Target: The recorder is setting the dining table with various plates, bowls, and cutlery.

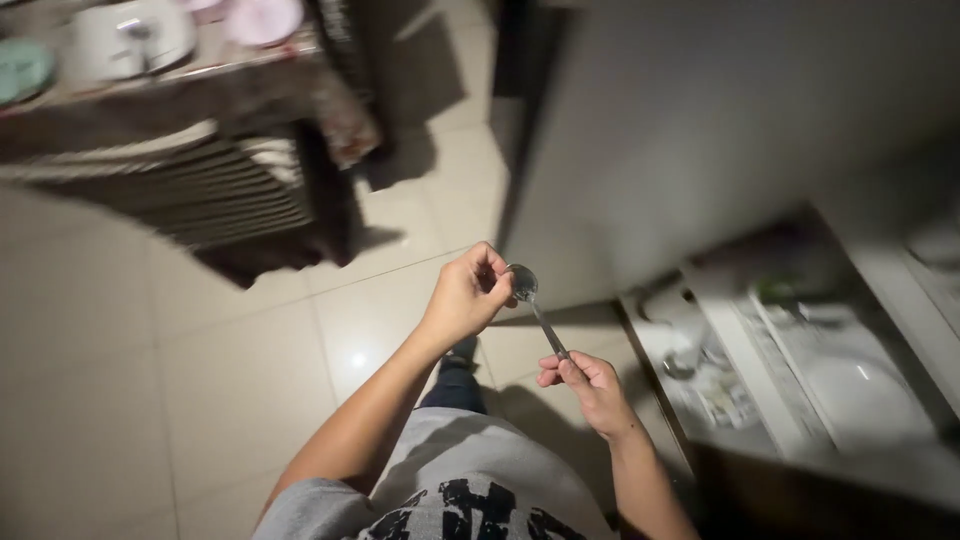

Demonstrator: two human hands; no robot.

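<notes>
I stand on a tiled floor and hold a metal spoon [533, 305] in front of me. My right hand [590, 385] grips the end of its handle from below. My left hand [468, 293] is closed at the spoon's bowl, with the fingertips touching the bowl's edge. The spoon points up and to the left, bowl uppermost. My grey shirt with dark print fills the bottom of the view.
An open white refrigerator door [700, 130] rises on the right, with door shelves [790, 370] holding small items below it. A dark rack [200, 190] with dishes and a white pot [130, 38] stands at the upper left. Beige floor tiles [150, 380] spread to the left.
</notes>
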